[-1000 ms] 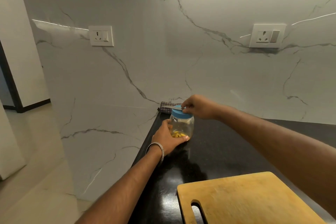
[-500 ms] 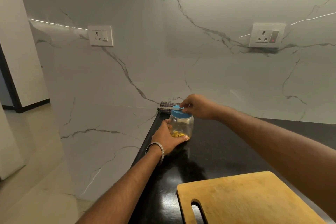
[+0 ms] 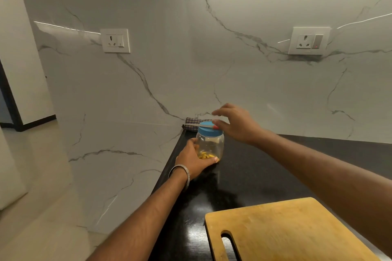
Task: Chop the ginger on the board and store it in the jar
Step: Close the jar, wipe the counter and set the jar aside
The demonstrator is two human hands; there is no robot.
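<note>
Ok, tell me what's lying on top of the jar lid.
A knife lies flat across the blue lid, blade pointing left, red handle end by the right hand. Most of the handle is hidden behind that hand's fingers, so whether they touch it is unclear.

Head view looks down at counter

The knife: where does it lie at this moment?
In the head view the knife lies flat across the jar's blue lid, at the counter's far left corner, its red handle end just under the right hand.
</note>
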